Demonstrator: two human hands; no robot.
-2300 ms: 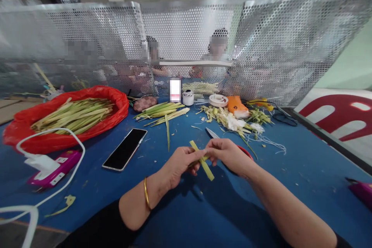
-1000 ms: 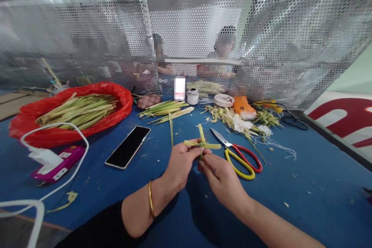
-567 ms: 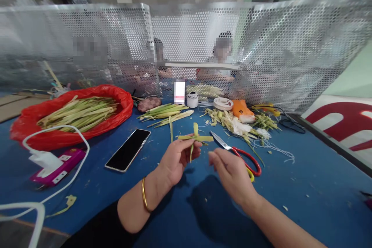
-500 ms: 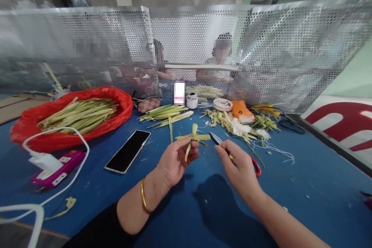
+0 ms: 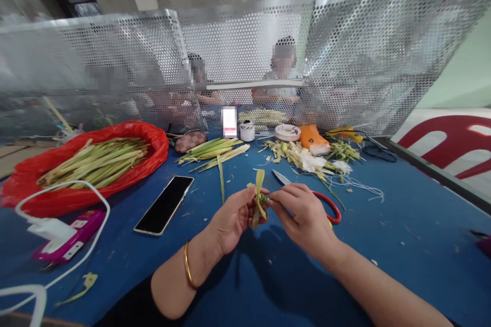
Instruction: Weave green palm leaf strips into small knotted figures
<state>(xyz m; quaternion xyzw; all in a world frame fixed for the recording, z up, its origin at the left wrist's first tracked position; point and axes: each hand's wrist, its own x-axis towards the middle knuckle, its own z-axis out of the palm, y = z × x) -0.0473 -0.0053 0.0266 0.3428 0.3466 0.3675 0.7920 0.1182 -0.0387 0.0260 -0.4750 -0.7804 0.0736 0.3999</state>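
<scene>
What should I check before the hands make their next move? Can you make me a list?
1. Left hand holds the folded leaf piece: ok.
2. Right hand has a firm pinch on it: cannot tell; the fingertips are right at its edge, but their grip is hidden.
3. Scissors fully uncovered: not ok; the right hand hides part of them.
4. Phone apart from both hands: ok, it lies flat on the left.
5. More leaves on the table: ok, beyond the hands.
</scene>
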